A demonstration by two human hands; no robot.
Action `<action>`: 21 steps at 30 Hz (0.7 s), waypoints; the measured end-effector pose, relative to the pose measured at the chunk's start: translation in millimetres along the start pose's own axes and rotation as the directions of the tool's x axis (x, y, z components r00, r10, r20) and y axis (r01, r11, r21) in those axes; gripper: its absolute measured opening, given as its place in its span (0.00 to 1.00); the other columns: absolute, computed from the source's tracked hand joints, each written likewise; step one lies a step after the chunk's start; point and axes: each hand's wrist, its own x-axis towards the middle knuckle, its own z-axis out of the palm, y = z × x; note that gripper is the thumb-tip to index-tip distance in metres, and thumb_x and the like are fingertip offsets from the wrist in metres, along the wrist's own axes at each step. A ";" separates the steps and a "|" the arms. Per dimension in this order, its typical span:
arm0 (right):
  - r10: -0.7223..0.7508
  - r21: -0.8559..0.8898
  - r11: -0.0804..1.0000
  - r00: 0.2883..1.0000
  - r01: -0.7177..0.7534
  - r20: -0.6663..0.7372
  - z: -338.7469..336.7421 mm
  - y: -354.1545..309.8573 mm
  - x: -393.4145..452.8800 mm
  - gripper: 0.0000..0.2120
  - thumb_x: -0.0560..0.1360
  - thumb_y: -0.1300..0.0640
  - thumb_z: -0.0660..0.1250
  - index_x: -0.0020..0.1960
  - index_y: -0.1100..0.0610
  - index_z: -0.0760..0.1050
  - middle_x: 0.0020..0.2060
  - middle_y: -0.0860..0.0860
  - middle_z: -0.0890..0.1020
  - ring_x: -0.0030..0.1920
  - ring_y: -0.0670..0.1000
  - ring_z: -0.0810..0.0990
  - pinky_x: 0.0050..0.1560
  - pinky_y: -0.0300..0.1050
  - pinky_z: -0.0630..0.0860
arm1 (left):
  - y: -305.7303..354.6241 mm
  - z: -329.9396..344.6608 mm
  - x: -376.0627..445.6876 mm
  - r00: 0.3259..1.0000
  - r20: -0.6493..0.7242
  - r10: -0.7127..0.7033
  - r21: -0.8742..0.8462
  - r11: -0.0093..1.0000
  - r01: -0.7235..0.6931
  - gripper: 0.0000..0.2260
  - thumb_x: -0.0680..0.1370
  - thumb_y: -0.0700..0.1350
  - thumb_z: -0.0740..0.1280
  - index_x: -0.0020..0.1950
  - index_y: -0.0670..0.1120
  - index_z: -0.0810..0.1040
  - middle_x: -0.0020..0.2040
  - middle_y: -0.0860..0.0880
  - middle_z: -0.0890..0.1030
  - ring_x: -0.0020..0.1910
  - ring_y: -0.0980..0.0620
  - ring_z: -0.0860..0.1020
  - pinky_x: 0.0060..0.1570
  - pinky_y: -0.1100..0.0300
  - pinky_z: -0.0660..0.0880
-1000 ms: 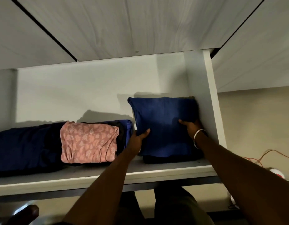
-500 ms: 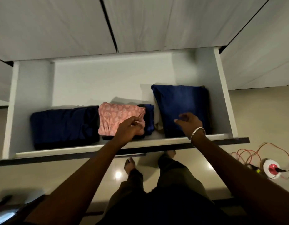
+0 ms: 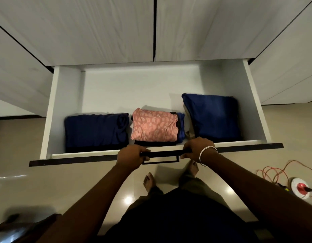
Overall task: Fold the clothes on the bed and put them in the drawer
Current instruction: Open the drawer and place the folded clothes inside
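Folded clothes [image 3: 213, 118] released a moment ago; now the handle [image 3: 165, 153] is grasped by left hand [image 3: 131, 157] and right hand [image 3: 198, 149]. Clothes lie just beyond the hands inside the drawer [image 3: 253, 95]; closing likely next.

The white open drawer [image 3: 64, 109] held three folded piles along its front: a dark navy garment [image 3: 96, 131] at left, a pink patterned cloth [image 3: 153, 126] on dark pieces in the middle, a blue fabric bundle [image 3: 214, 116] at right. The left hand [image 3: 131, 157] and right hand [image 3: 198, 149] gripped the black bar handle [image 3: 165, 153].
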 end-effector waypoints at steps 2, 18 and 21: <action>0.021 -0.005 1.000 1.000 -0.020 0.008 -2.2 1.4 3.9 0.18 0.70 0.35 0.70 0.56 0.42 0.81 0.49 0.45 0.83 0.49 0.50 0.81 0.47 0.45 0.77 | 3.2 1.6 0.5 1.000 -0.019 -0.005 0.001 1.000 0.005 0.14 0.77 0.54 0.70 0.62 0.61 0.80 0.55 0.56 0.83 0.54 0.54 0.80 0.45 0.62 0.72; 0.080 0.011 0.997 0.997 -0.080 -0.010 -42.5 6.3 53.0 0.20 0.71 0.35 0.70 0.58 0.43 0.79 0.52 0.46 0.82 0.52 0.51 0.80 0.47 0.45 0.75 | 10.9 -24.5 46.0 0.988 -0.134 -0.070 -0.041 0.997 0.065 0.14 0.81 0.46 0.64 0.63 0.60 0.79 0.49 0.60 0.84 0.53 0.59 0.79 0.56 0.58 0.72; 0.072 0.019 0.997 0.997 -0.071 -0.013 -59.3 11.0 71.3 0.19 0.70 0.35 0.71 0.57 0.43 0.79 0.52 0.46 0.82 0.52 0.52 0.80 0.48 0.46 0.75 | 14.0 -35.3 63.8 0.980 -0.163 -0.111 -0.102 0.990 0.095 0.14 0.80 0.45 0.65 0.62 0.60 0.80 0.49 0.60 0.84 0.53 0.59 0.79 0.59 0.58 0.72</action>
